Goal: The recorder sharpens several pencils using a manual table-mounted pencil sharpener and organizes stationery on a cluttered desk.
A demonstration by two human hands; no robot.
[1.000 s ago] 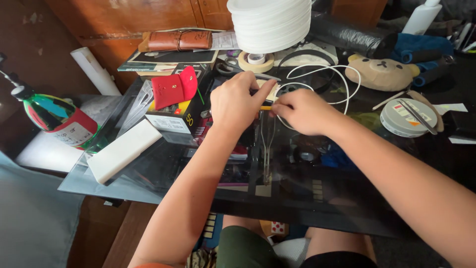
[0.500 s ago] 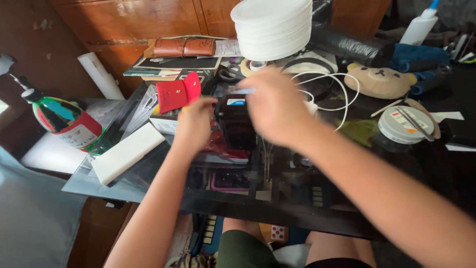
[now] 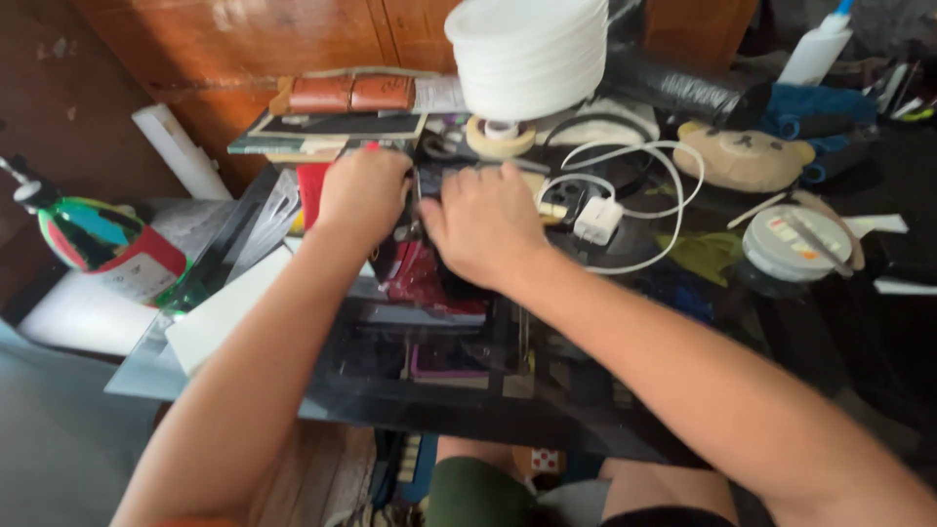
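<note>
Only one view here, head-mounted, so it looked down and forward over the person's own forearms at a glass table (image 3: 547,429). Pretty close in: the left hand (image 3: 363,195) and right hand (image 3: 483,226) sat near frame centre, just short of the plate stack (image 3: 527,54) at the top edge. Knees showed under the table at the bottom edge.

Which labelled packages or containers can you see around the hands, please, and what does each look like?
Green bottle: far left, red and white label.
Round tin: right side, white lid with small coloured stickers.
White squeeze bottle: top right, blue tip.
Dark box under both hands: mostly hidden.
</note>
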